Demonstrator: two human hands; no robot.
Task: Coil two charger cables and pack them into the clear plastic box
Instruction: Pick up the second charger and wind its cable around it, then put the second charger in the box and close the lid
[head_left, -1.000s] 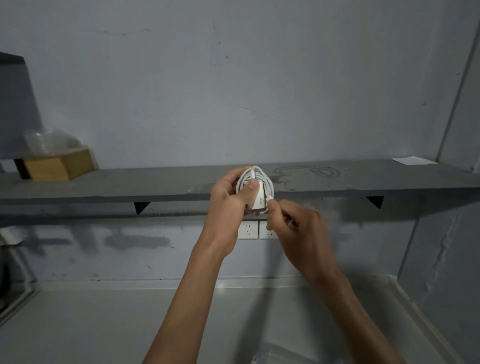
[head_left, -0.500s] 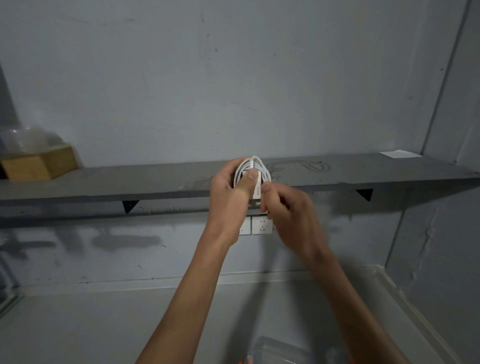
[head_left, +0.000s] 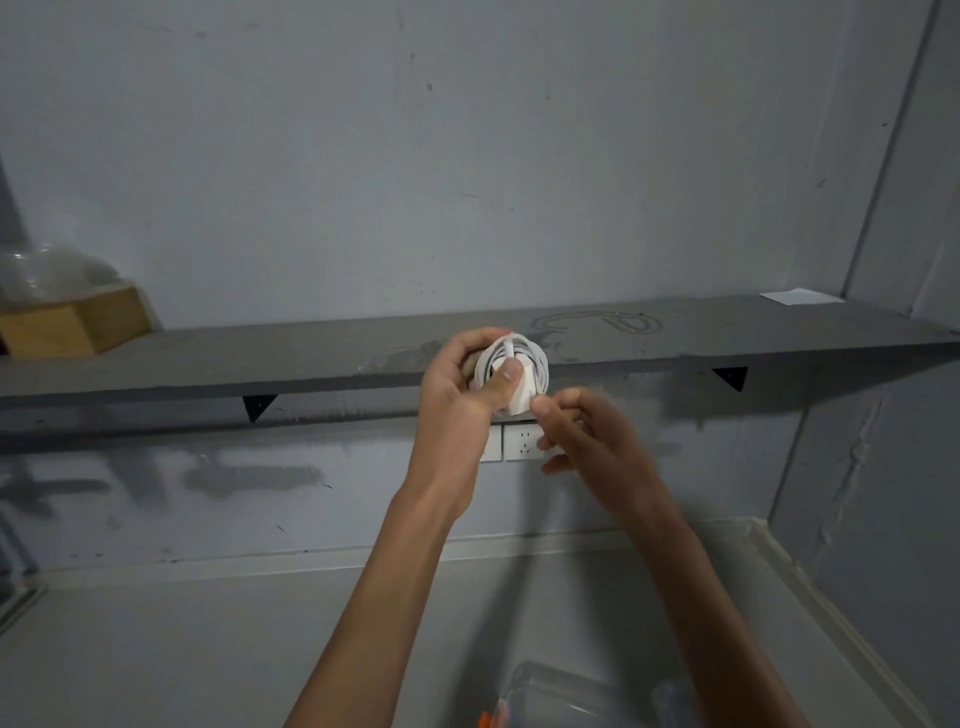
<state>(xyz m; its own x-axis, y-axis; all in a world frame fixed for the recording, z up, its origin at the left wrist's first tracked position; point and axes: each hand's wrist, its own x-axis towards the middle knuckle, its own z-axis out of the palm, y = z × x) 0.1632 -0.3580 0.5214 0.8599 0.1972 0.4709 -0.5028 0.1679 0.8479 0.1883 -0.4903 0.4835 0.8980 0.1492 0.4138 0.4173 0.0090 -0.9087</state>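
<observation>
One white cable (head_left: 511, 358) in view, wound into a tight round coil around its white plug block. One coil only; a second cable does not show.

Two hands. Left hand (head_left: 462, 384) is wrapped round the coil from the left, thumb pressed across the front of the plug block, fingers curled behind. Coil is held up in the air in front of the shelf (head_left: 208, 358) edge, not resting on it. Right hand (head_left: 587, 441) sits just below and right of the coil, thumb and forefinger drawn together at the lower edge of the plug block; blurred, so I cannot tell whether they pinch a cable end or only touch the block.

One clear box (head_left: 566, 691) at the bottom edge of the frame, on the counter (head_left: 182, 639), well below the hands, partly behind the right forearm. Small orange bit at its left; cannot tell what.

Other counts: one shelf, two black brackets under it, one wall socket (head_left: 522, 441) behind the hands, one wooden box (head_left: 72, 322) at shelf left with a clear plastic item on top, one white paper (head_left: 800, 297) at shelf right.

Versus 0.5 s ago: left-hand grip on the coil unchanged. Right hand has dropped a little lower and away from the coil's middle. More of the clear box now shows at the bottom.
</observation>
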